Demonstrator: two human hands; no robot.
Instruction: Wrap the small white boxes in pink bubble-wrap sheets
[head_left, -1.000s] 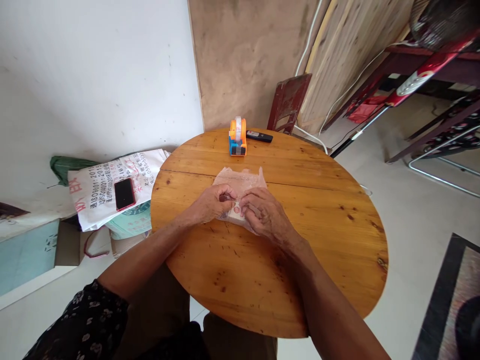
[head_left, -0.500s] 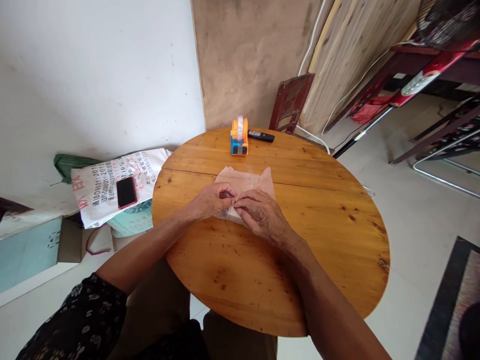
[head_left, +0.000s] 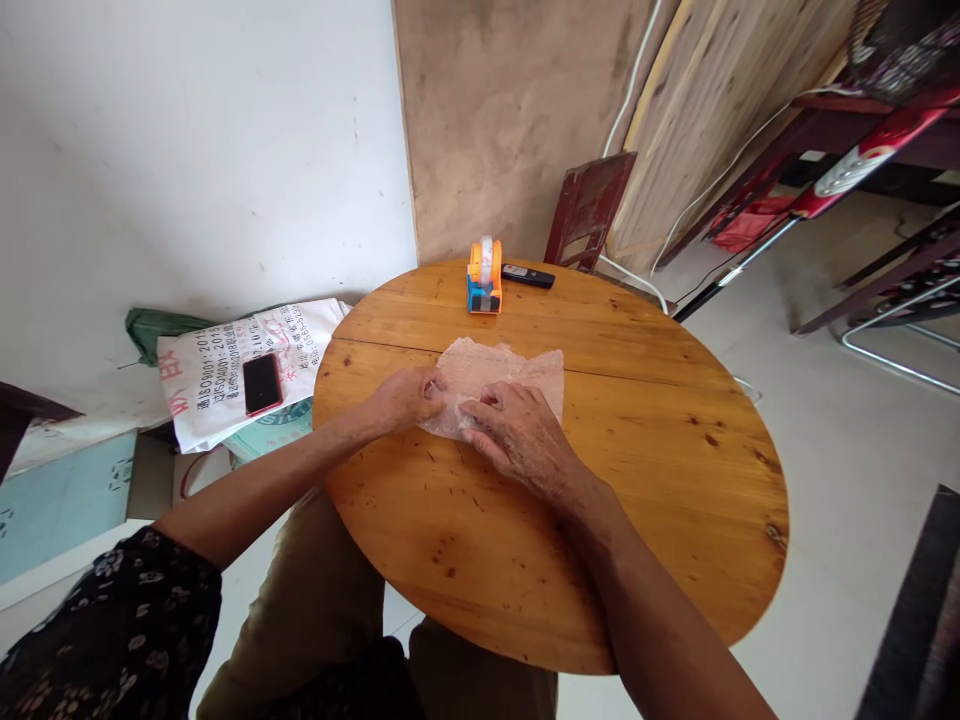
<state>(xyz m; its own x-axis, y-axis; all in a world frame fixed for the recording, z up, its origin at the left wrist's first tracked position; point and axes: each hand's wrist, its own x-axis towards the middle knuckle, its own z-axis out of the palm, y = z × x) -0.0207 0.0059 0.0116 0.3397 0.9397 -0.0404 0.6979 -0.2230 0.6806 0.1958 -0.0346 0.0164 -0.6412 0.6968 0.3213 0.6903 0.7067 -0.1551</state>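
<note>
A translucent, crinkled sheet that looks like bubble wrap (head_left: 525, 368) lies on the round wooden table (head_left: 675, 470). My left hand (head_left: 409, 398) is closed on its left edge, thumb against curled fingers. My right hand (head_left: 521, 430) rests over the middle of the sheet, with thumb and fingers curled and gripping the plastic. Something whitish shows between the two hands, but I cannot make out whether it is a fold of the sheet or a thing beneath it.
An orange and blue tape dispenser (head_left: 484, 280) stands at the table's far side beside a black remote control (head_left: 529, 276). Left of the table, a phone (head_left: 262, 384) lies on a white printed sack (head_left: 217, 400). A dark red chair (head_left: 589, 210) stands behind the table.
My hands have moved apart, the left one going leftward. The sheet between them is spread wider and flatter. The view has shifted slightly.
</note>
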